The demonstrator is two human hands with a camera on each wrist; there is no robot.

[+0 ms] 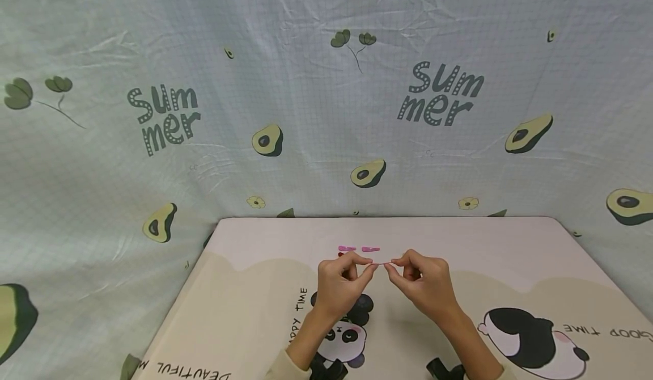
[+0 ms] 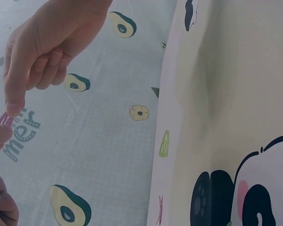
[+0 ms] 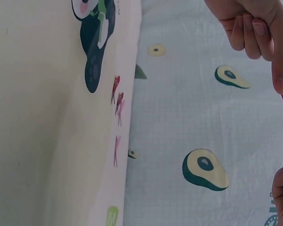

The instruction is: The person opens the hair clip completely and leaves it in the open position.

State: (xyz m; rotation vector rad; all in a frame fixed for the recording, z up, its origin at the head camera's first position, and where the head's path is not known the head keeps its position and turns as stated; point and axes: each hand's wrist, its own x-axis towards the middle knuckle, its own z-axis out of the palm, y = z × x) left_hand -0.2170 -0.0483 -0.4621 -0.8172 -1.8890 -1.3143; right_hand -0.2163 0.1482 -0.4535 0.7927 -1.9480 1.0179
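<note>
Over the far part of the worktop (image 1: 433, 235), about midway between its two far corners: one slim pink hair clip (image 1: 380, 264), held up between two hands. Long axis: crosswise, roughly parallel to the far edge. Left end: in the grip of the left hand (image 1: 339, 283), thumb and forefinger pinched together on it. Right end: in the grip of the right hand (image 1: 425, 283), pinched likewise. Nearer hand: neither; the clip bridges the two grips, and by judgement that end-to-end line governs how it can be turned or pulled.

Beyond the hands, toward the far edge: a leftmost pink clip (image 1: 347, 248) and its neighbour, a second pink clip (image 1: 370, 249); just beside, a dark red clip (image 1: 340, 254), partly hidden. Near the same edge, from the left wrist: one green clip (image 2: 164, 144). Behind that edge: pale cloth (image 1: 306, 85), avocado-printed.
</note>
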